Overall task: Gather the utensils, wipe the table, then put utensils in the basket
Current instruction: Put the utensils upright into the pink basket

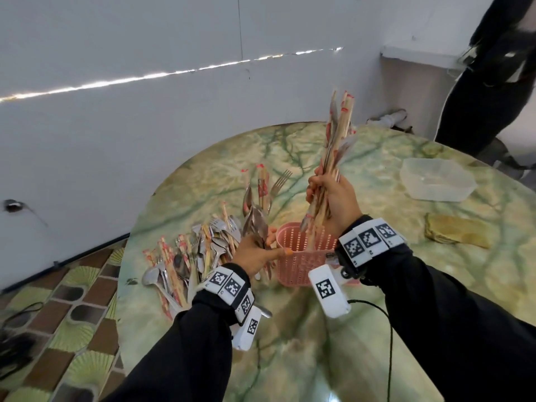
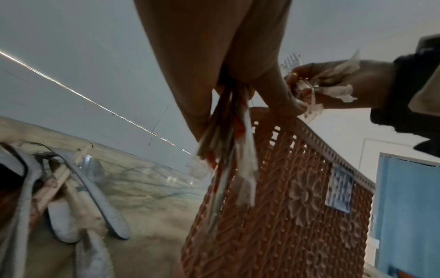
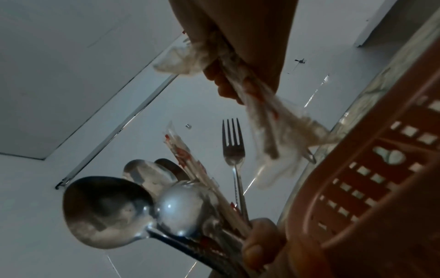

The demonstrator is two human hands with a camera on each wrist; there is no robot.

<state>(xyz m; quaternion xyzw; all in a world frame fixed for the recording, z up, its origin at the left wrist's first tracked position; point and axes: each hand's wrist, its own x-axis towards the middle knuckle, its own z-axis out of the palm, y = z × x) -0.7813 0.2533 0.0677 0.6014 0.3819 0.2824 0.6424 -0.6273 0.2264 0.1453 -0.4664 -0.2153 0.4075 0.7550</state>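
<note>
A pink perforated basket (image 1: 298,265) stands on the round marble-patterned table (image 1: 319,358). My right hand (image 1: 327,195) grips an upright bundle of paper-wrapped chopsticks (image 1: 338,140), whose lower ends hang over the basket's mouth. My left hand (image 1: 258,248), just left of the basket, grips a mixed bundle of spoons, a fork and chopsticks (image 1: 256,210), and its thumb touches the basket's rim. In the right wrist view that bundle shows as spoon bowls (image 3: 107,210) and a fork (image 3: 232,146) beside the basket (image 3: 369,188). A loose pile of utensils (image 1: 185,256) lies on the table at the left.
A clear plastic container (image 1: 438,178) sits at the back right of the table, and a folded yellow cloth (image 1: 458,230) lies in front of it. Another person in black (image 1: 487,82) stands beyond the table's far right edge. A white wall runs close behind.
</note>
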